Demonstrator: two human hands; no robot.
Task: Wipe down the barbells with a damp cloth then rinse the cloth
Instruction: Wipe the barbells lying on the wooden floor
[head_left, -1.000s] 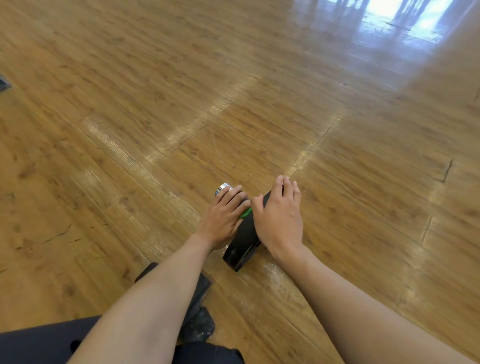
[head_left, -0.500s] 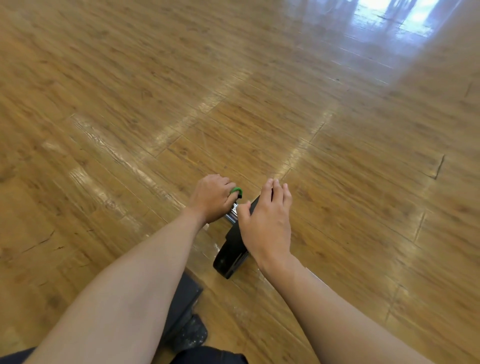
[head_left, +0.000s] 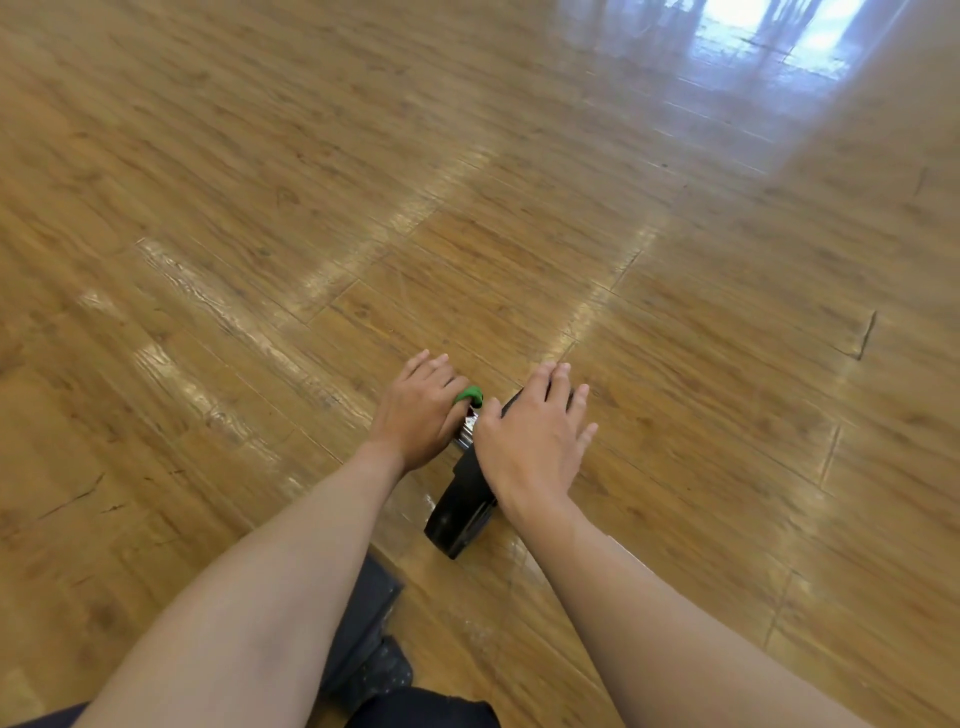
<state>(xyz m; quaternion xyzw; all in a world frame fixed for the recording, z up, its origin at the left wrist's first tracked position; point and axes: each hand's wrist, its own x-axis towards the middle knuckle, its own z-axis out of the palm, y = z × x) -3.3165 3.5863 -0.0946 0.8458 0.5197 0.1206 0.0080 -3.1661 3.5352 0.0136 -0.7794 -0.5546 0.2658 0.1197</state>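
A barbell lies on the wooden floor (head_left: 675, 322) in front of the person, low in the middle of the view. What shows of it is its black plate (head_left: 460, 512), standing on edge with its near face turned toward the camera, and a short stretch of shiny bar (head_left: 466, 432) coming out of the plate to the left. The left hand (head_left: 415, 410) lies over that bar with its fingers bent down around it, gripping a green cloth (head_left: 470, 395); only a small fold of the cloth shows, at the thumb side of the hand, just beside the plate. The right hand (head_left: 535, 436) is flat and open, fingers straight and a little spread, palm resting on the top of the plate. The two hands are close together but not touching. Under the left forearm a dark object (head_left: 371, 623) lies on the floor; what it is cannot be told. Dark clothing (head_left: 431, 709) shows at the bottom edge.
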